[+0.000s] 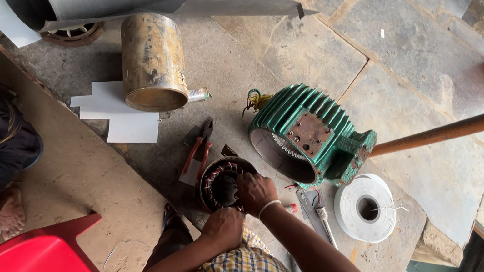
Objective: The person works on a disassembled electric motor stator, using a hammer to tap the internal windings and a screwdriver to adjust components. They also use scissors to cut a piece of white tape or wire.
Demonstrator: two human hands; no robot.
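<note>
Stator core (pixel 221 185), a small round ring with copper windings inside, stands on the stone floor (pixel 304 50) just in front of the person's knees. The right hand (pixel 255 191) rests on its upper right rim, with the fingers curled and pressed on the windings. The left hand (pixel 223 228) holds the near edge of the ring from below, its fingers closed around the rim; the fingertips themselves are hidden.

Just left of the core lie pliers with red handles (pixel 197 149) on a small piece of paper. Behind the core, to the right, a green ribbed motor housing (pixel 308 136) lies on its side, with its open end turned to the core. Right of the hands there is a white roll of tape (pixel 366 208), and between it and the core lie some thin tools, too small to tell.

Farther back stands a rusty metal cylinder (pixel 152 63), lying on white paper sheets (pixel 122 116). A red plastic chair (pixel 42 253) is at the lower left.
</note>
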